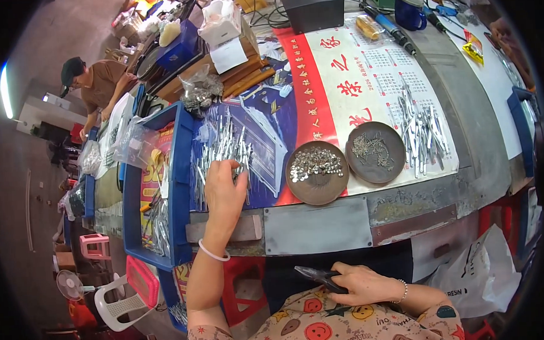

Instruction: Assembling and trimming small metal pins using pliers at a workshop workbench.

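Observation:
My left hand (224,186) reaches over the bench onto the near edge of a pile of thin silvery metal strips (226,138). Its fingers are bent down and closed near the thumb; whatever lies between the fingertips is hidden. Close to my lap, my right hand (366,282) is wrapped round dark-handled pliers (316,277), their tip pointing left. A brown round dish (318,196) with small shiny discs stands right of the pile. Touching it, a second brown dish (377,175) carries small metal pins. More slender metal pieces (423,129) lie on the calendar sheet at the right.
A blue tray (186,173) with metal pieces flanks the pile on the left. Behind stand a black box (313,11), a blue mug (409,12) and a blue pen-shaped tool (390,31). A white bag (479,270) hangs lower right. Another person (101,86) works far left.

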Available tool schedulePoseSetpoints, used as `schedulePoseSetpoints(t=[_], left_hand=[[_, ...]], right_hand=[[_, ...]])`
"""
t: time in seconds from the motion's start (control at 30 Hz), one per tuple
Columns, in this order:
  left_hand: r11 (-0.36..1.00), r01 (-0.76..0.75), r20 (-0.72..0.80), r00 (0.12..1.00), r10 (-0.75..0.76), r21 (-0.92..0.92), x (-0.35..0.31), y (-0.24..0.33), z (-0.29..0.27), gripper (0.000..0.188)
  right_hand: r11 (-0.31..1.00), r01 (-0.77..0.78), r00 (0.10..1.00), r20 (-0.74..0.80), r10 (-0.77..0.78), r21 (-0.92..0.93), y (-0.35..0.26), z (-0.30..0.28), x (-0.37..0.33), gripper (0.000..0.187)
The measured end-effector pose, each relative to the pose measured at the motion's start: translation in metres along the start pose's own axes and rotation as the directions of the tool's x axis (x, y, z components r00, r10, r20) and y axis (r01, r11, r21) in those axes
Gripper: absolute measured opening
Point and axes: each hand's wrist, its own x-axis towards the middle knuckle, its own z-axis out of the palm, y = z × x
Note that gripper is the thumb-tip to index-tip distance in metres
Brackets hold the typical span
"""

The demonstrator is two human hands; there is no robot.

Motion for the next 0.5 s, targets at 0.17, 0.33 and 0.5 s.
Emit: schedulePoseSetpoints(t=[0.17, 0.33, 0.5], left_hand=[[0.994, 0.019, 0.084, 0.996, -0.028, 0.111, 0.01, -0.002, 0.007, 0.017], [0.998, -0.006, 0.062, 0.998, 0.002, 0.068, 0.007, -0.009, 0.008, 0.011], [0.958, 0.177, 0.012, 0.984, -0.179, -0.224, -0.004, 0.001, -0.02, 0.012]], right_hand=[[1.0, 0.002, 0.997, 0.074, -0.001, -0.013, -0.006, -0.004, 0.008, 0.036], [0.998, 0.039, 0.998, 0.058, -0.036, -0.046, -0.009, 0.002, 0.012, 0.037], [0.996, 0.045, 0.998, 0.055, -0.041, -0.08, -0.008, 0.009, 0.013, 0.037]])
